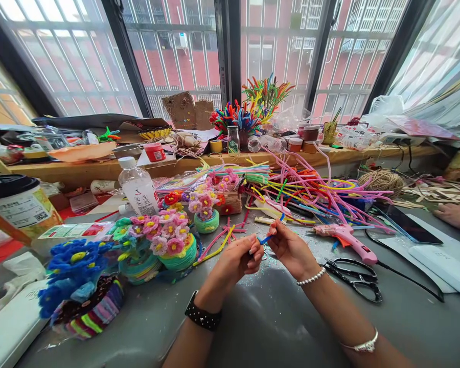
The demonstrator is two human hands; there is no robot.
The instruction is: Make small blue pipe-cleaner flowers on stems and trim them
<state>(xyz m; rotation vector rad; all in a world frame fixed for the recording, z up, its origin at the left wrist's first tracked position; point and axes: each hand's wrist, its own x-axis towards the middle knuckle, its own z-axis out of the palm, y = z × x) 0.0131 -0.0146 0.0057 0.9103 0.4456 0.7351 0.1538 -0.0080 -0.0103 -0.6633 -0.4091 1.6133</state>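
Observation:
A short blue pipe cleaner (267, 239) runs between my two hands, above the middle of the grey table. My left hand (240, 258) pinches its left end between thumb and fingers. Around its other end the fingers of my right hand (291, 250) are closed, and a blue tip pokes out above them. Behind the hands lies a heap of loose pipe cleaners (310, 184), mostly pink, with yellow, green and red ones. Beyond my right hand rests a pink hot glue gun (348, 239), with black-handled scissors (354, 278) just in front of it.
Pipe-cleaner flower pots stand at left, one with blue flowers (78, 286), another with pink flowers (174, 245). A plastic bottle (138, 186) and a paper cup (21, 209) are behind them. A phone (410, 225) and another person's hand (456, 215) are at right.

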